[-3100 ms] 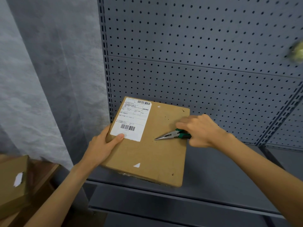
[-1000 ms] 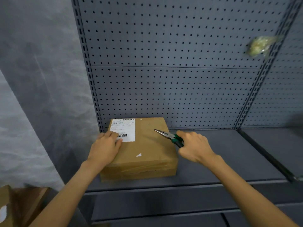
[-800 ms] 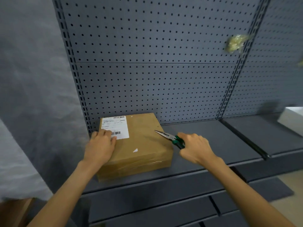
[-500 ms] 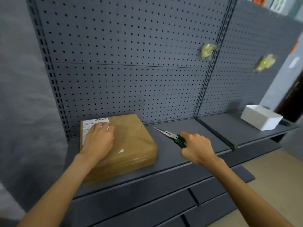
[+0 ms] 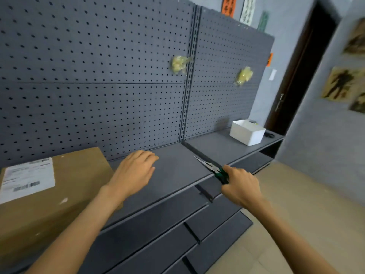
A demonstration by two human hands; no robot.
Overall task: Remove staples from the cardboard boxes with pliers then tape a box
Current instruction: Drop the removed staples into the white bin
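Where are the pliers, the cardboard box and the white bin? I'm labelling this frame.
pliers (image 5: pixel 212 168), head view, on the metal jaws just ahead of the green grip.
cardboard box (image 5: pixel 79 175), head view, on its bare brown top.
white bin (image 5: pixel 245 134), head view, on its front wall.

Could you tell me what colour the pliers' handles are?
Green with black, on the pliers in the right hand, head view.

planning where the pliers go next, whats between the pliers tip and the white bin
Head view: only bare grey shelf between the pliers tip and the white bin.
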